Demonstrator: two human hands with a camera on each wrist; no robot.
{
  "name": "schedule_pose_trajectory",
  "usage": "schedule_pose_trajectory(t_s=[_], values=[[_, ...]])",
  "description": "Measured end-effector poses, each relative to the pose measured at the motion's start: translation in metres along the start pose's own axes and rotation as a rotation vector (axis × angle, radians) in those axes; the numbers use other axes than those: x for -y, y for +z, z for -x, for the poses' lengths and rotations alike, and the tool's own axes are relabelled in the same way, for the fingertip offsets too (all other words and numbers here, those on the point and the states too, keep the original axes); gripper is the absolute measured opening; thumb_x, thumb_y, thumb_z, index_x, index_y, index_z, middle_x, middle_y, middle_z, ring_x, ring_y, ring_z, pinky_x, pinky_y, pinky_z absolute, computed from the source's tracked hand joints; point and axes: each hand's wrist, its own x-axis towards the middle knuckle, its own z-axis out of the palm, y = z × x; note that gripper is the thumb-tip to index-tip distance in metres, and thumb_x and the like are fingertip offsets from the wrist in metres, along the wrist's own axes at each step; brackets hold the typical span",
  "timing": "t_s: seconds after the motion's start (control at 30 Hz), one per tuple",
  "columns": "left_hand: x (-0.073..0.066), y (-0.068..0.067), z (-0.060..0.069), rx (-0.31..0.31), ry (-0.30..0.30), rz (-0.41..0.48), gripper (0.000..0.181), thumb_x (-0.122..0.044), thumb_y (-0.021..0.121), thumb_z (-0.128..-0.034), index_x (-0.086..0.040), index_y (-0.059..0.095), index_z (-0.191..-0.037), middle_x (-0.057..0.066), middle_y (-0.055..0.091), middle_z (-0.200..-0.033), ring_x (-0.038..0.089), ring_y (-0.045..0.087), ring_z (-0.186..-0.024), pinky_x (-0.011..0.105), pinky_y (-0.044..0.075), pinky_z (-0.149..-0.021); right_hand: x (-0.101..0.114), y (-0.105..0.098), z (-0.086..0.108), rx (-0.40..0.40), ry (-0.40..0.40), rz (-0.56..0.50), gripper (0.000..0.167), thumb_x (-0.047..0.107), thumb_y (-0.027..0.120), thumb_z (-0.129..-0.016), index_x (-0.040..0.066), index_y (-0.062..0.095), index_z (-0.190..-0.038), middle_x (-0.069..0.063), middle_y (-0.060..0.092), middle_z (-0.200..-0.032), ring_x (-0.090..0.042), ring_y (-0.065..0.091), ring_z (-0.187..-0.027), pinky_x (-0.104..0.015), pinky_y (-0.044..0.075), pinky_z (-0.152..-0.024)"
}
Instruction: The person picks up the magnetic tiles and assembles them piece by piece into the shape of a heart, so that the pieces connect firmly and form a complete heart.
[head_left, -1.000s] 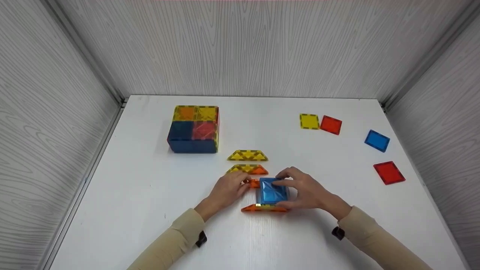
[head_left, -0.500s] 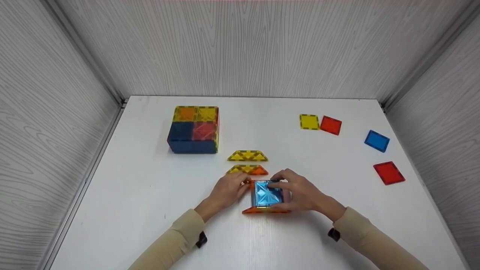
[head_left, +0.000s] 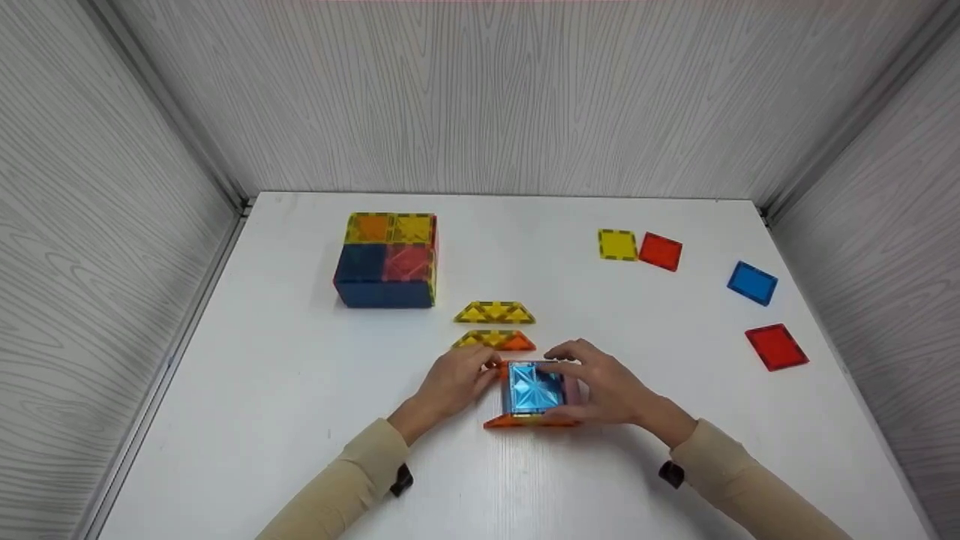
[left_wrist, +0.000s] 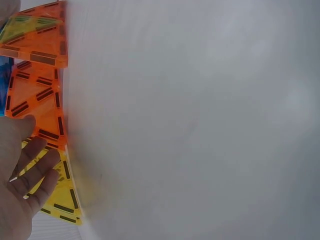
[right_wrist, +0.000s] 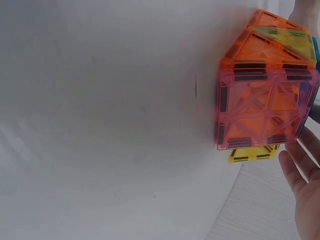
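A small box of see-through magnetic tiles stands on the white table, with a blue square tile (head_left: 529, 394) on top. Its right wall is a pink tile (right_wrist: 250, 107); on the left is an orange tile wall (left_wrist: 37, 97). An orange and yellow trapezoid (head_left: 529, 422) runs along the near side. My left hand (head_left: 454, 379) pinches the orange wall's far corner, its thumb on the outer face. From the right, my right hand (head_left: 604, 386) grips the box, thumb towards the near side and fingers at the top and far side. The box's far side is mostly hidden.
Beyond the hands lie a yellow trapezoid (head_left: 495, 312) and a yellow and orange one (head_left: 510, 341). A larger tile box (head_left: 386, 262) stands back left. To the right are loose yellow (head_left: 617, 245), red (head_left: 660, 251), blue (head_left: 752, 283) and red (head_left: 777, 347) squares.
My right hand has brought the blue top and its attached walls leftward against the orange wall, closing the gap. Over the last half second almost nothing moves; my left hand stays in place.
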Motion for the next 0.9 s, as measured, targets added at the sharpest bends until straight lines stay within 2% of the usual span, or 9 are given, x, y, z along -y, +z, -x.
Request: schedule_pose_trajectory(t_s=[0.2,0.3,0.47,0.63,0.8,0.9], values=[[0.000,0.000,0.000,0.006,0.008,-0.009,0.013,-0.021,0.070,-0.1024,-0.012,0.070,-0.113,0.003,0.075,-0.104,0.018,0.070,-0.095,0.035,0.062,-0.093,-0.020,-0.022,0.034,-0.091,0.171,0.007,0.064,0.035,0.091,-0.082,0.021,0.068,-0.140,-0.008,0.067,-0.137,-0.022,0.063,-0.126,-0.046,0.062,-0.098],[0.001,-0.001,-0.001,0.008,0.009,-0.013,0.014,-0.021,0.070,-0.1026,-0.012,0.070,-0.113,0.003,0.076,-0.105,0.018,0.071,-0.097,0.035,0.062,-0.094,-0.038,-0.037,0.057,-0.140,0.281,0.063,0.064,0.030,0.092,-0.081,0.021,0.068,-0.140,-0.006,0.067,-0.138,-0.022,0.062,-0.126,-0.050,0.062,-0.097],[0.001,0.000,0.000,-0.005,0.017,-0.018,0.013,-0.021,0.071,-0.1021,-0.012,0.070,-0.112,0.003,0.075,-0.103,0.018,0.071,-0.094,0.034,0.062,-0.091,-0.070,-0.064,0.096,-0.191,0.442,0.177,0.063,0.025,0.092,-0.081,0.017,0.068,-0.139,-0.010,0.066,-0.137,-0.026,0.062,-0.125,-0.054,0.062,-0.094],[0.002,0.000,0.000,-0.013,0.035,-0.010,0.013,-0.020,0.071,-0.1022,-0.012,0.070,-0.111,0.003,0.076,-0.103,0.017,0.071,-0.093,0.034,0.062,-0.090,-0.100,-0.086,0.134,-0.269,0.526,0.259,0.062,0.021,0.091,-0.080,0.011,0.068,-0.137,-0.016,0.068,-0.132,-0.034,0.064,-0.119,-0.051,0.060,-0.086],[0.003,0.001,0.001,-0.011,0.041,-0.017,0.013,-0.020,0.070,-0.1026,-0.012,0.070,-0.112,0.003,0.075,-0.103,0.017,0.070,-0.093,0.034,0.062,-0.089,-0.123,-0.101,0.168,-0.317,0.596,0.273,0.060,0.019,0.088,-0.082,0.002,0.066,-0.135,-0.026,0.064,-0.130,-0.045,0.059,-0.118,-0.066,0.054,-0.087],[0.002,0.001,0.000,-0.024,0.050,-0.019,0.012,-0.020,0.070,-0.1028,-0.011,0.070,-0.111,0.004,0.076,-0.104,0.018,0.072,-0.094,0.034,0.062,-0.089,-0.132,-0.109,0.185,-0.285,0.704,0.247,0.060,0.026,0.084,-0.088,0.002,0.062,-0.138,-0.030,0.058,-0.134,-0.050,0.054,-0.119,-0.074,0.054,-0.086]])
